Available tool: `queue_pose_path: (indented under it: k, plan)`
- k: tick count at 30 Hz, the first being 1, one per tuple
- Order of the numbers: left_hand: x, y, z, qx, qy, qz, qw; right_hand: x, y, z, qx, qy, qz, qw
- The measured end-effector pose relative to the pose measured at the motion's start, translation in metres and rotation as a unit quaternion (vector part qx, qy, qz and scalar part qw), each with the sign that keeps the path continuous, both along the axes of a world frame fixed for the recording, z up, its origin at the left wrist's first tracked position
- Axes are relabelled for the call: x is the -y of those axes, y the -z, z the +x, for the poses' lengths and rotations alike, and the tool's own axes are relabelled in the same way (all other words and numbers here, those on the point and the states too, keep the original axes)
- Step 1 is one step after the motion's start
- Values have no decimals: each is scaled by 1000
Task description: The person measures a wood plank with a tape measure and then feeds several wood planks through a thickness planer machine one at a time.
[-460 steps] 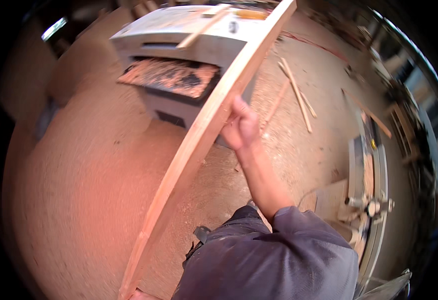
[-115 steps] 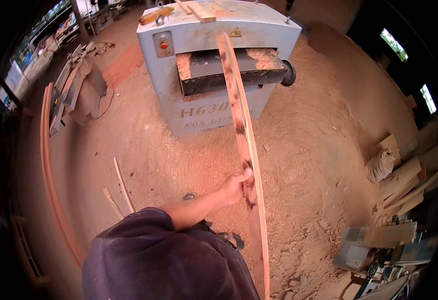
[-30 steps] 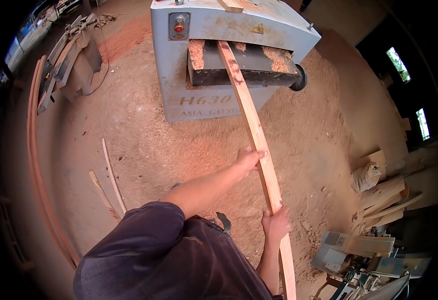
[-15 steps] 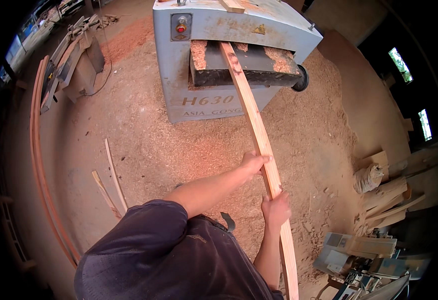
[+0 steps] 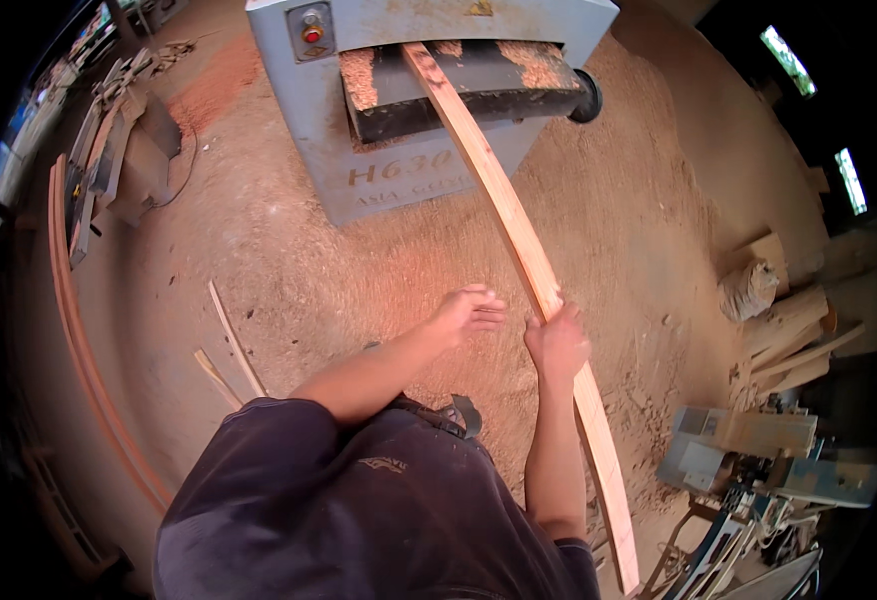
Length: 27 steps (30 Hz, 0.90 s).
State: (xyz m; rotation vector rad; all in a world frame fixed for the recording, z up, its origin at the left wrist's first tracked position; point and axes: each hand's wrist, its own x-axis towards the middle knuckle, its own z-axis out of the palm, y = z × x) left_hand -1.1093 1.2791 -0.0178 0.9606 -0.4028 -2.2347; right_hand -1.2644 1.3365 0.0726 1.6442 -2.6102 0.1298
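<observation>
A long, narrow wooden board runs from the mouth of a grey thickness planer back past my right side. Its far end lies over the planer's dark table and reaches into the slot; the near end hangs out beside my right arm. My right hand is wrapped round the board at about mid-length. To the left of the board, and apart from it, my left hand is in the air, fingers loosely stretched and nothing in them.
Wood shavings coat the planer's table and the floor. Two thin strips lie at my left, with long boards beyond. At the right are a filled sack, timber offcuts and a cluttered machine.
My left hand has let go of the board and moved left. My right hand keeps its grip, and the board appears slightly farther into the planer. The whole view has shifted.
</observation>
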Motion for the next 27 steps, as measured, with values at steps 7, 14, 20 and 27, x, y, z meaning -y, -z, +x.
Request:
queue_pose_path:
  k: [7, 14, 20, 27]
  plan:
    - [-35, 64, 97, 209, 50, 28, 976, 24, -12, 6, 49, 28, 51, 997]
    - [-106, 113, 193, 341, 48, 79, 935, 45, -11, 3, 67, -9, 43, 997]
    - [-133, 151, 263, 433, 81, 56, 896, 47, 3, -1, 121, -109, -162, 973]
    - [-141, 176, 335, 528, 145, -6, 837, -30, 10, -19, 68, -102, -166, 978]
